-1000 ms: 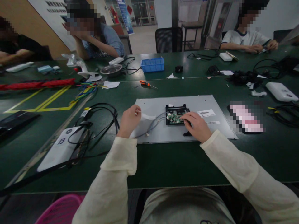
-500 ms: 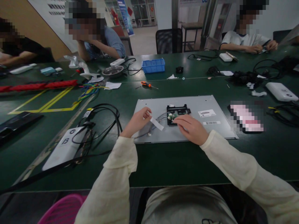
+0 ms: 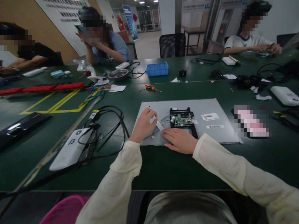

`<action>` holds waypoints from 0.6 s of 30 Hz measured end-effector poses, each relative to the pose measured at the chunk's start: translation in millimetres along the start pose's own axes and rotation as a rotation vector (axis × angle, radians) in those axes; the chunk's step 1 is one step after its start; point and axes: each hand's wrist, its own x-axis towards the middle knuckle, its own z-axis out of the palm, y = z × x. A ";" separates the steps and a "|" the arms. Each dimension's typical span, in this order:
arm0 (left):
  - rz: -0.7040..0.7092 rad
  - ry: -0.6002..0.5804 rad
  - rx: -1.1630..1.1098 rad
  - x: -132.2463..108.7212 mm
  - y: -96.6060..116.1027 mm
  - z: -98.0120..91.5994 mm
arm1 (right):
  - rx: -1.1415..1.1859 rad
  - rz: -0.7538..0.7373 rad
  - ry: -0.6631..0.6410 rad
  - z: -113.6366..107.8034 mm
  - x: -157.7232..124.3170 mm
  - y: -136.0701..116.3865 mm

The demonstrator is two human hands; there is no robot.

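Head cam: grey metal panel (image 3: 203,107) flat on dk green tabletop (image 3: 182,174), directly in front of wearer. Black frame (image 3: 179,111) sits approx mid-panel, w/ green circuit board (image 3: 181,121) in it. Grey wires (image 3: 166,118) run from L side of board twd L hand. Small white tab (image 3: 194,122) at board's R edge. Two labels on panel's R half: larger one (image 3: 210,116) above, barcode strip (image 3: 215,126) below.

L hand (image 3: 145,124) over panel's L part, thumb + index pinched narrow on upper end of white tape strip (image 3: 160,125); strip slants down twd R hand (image 3: 180,140). R hand palm-down at panel's near edge, just below board, fingers extended & close tog., tips at strip's lower end; can't tell if they grip it or only touch. Both sleeves cream.

L of panel: white power bank (image 3: 67,153) marked "13", black cables (image 3: 119,116) looped btwn it & panel. Far L, black case (image 3: 22,129). R of panel, just beside: phone (image 3: 252,122), pink screen, pixelated.

Beyond panel: orange-blk screwdriver (image 3: 149,87), blue bin (image 3: 157,69), metal bowl (image 3: 118,74), paper scrap (image 3: 118,88). Three co-workers across tabletop: blk top (image 3: 46,54) far L, blue shirt (image 3: 119,45) next, white tee (image 3: 245,43) at R.
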 end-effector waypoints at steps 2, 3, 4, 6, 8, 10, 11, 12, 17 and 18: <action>0.086 -0.092 0.014 -3.8 2.0 1.4 | 0.005 0.004 0.001 0.8 -0.5 0.3; 0.124 -0.145 0.017 -6.0 1.8 2.2 | 0.008 0.004 0.003 1.2 -0.7 0.5; 0.152 -0.187 0.011 -8.3 1.1 3.1 | 0.013 0.006 0.009 1.5 -0.9 0.9; 0.174 -0.223 -0.012 -12.8 -1.3 4.8 | 0.023 0.007 0.021 2.2 -1.2 1.6; 0.159 -0.209 -0.020 -16.4 -3.6 6.4 | 0.025 0.009 0.028 2.7 -1.4 2.0; 0.123 -0.187 0.000 -18.6 -4.5 7.5 | 0.018 0.014 0.023 3.0 -1.4 2.0; 0.104 -0.182 0.019 -19.2 -4.3 7.7 | 0.016 0.017 0.017 3.0 -1.4 1.8; 0.087 -0.179 0.040 -19.4 -3.8 7.8 | 0.017 0.022 0.013 2.9 -1.3 1.5; 0.040 -0.204 0.097 -17.6 0.3 7.0 | 0.029 0.042 0.013 2.9 -0.7 -0.4; 0.036 -0.201 0.093 -17.3 0.9 7.0 | 0.028 0.043 0.011 3.1 -0.6 -0.6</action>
